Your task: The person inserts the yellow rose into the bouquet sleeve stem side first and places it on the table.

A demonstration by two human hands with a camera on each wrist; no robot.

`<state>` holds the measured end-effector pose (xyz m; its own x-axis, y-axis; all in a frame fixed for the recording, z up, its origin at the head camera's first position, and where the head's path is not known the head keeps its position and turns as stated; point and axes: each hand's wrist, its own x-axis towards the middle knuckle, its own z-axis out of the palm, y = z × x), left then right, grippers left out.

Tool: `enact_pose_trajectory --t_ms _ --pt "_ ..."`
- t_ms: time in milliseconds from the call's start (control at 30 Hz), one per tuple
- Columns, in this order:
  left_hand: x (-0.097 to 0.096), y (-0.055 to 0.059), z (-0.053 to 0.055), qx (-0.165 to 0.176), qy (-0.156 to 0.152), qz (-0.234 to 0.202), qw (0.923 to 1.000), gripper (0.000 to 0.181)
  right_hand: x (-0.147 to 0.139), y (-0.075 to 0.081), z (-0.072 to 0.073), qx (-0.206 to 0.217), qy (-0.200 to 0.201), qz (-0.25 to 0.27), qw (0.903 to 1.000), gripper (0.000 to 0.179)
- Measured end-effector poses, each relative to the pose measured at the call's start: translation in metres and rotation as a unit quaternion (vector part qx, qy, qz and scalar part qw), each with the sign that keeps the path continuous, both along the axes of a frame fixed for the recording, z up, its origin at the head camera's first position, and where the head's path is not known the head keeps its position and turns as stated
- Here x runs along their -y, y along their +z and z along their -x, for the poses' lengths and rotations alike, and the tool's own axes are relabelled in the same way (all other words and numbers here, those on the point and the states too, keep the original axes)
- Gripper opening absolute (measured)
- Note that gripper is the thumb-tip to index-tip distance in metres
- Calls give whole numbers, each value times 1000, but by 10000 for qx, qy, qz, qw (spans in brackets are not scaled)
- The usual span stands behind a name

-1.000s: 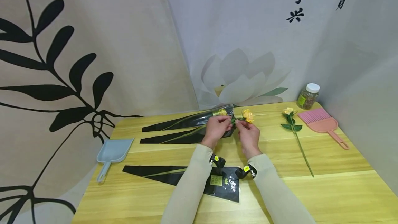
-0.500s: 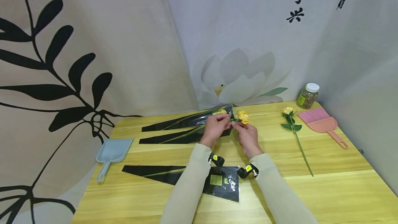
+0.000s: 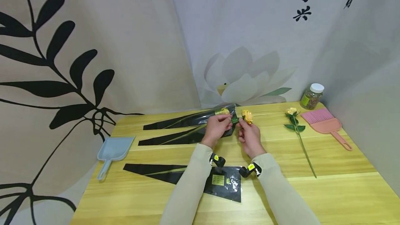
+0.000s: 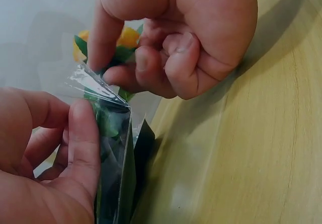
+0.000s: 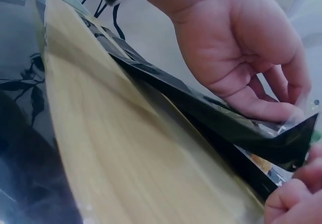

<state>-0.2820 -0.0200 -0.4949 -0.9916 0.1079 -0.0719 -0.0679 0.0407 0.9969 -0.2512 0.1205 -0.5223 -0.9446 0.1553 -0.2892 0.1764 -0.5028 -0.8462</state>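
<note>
1 black bag [image 3: 227, 190] lies nearest. Beyond it, the right hand [image 3: 251, 136] pinches a yellow rose [image 3: 247, 116] below its bloom, outside another bag [image 3: 187, 137], whose mouth the left hand [image 3: 215, 127] pinches. Behind lies 1 wrapped rose [image 3: 223, 111].

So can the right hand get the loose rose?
Probably yes: only bare table shows between the right hand and the loose rose. But it seems to be pinching another rose, so it might need to let go first.
</note>
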Motion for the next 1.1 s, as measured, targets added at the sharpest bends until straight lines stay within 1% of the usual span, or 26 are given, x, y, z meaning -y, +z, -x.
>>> enact_pose_trajectory --t_ms 67,233,467,633,833,967,1100 --pt "-1 1 0 -19 28 -12 10000 28 -1 -1 1 2 -26 -82 10000 19" --pt "0 3 0 -18 -13 53 10000 26 0 -3 2 -94 -50 -332 9994 22" --pt "0 6 1 41 -58 251 9997 27 2 -5 0 -139 75 -732 9972 22" --pt "-1 8 1 21 -4 245 9997 23 5 -7 0 -155 140 -858 9961 21" --pt "-3 11 1 -21 -42 201 9998 22 6 -10 0 -147 427 -919 9947 16" --pt "-4 12 1 -84 -117 172 9997 24 4 -9 0 -156 731 -1024 9919 20" --pt "-3 10 1 -81 -143 142 9998 22 1 -7 0 -229 1036 -1070 9886 22"
